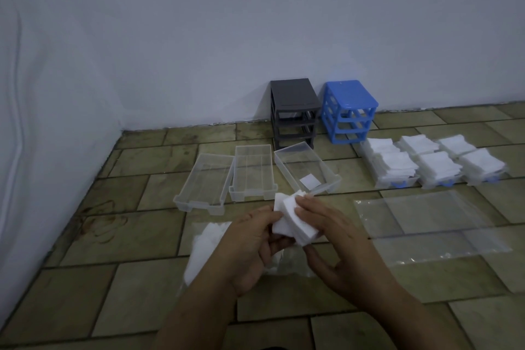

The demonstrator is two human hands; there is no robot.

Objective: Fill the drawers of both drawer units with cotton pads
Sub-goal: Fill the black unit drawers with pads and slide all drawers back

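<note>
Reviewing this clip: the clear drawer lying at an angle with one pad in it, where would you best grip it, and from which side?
Probably by a long side wall, from above. The angled drawer lies open side up with thin upright walls, so thumb and fingers can pinch one wall over its rim. Its inside is bare except for one pad, so fingers have room.

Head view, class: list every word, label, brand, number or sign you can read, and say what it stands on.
None can be read.
Clear drawer: a small white square lies in it, with no print that can be made out.
Grey unit, blue unit, pad stacks, plastic bags: no writing shows.
</note>
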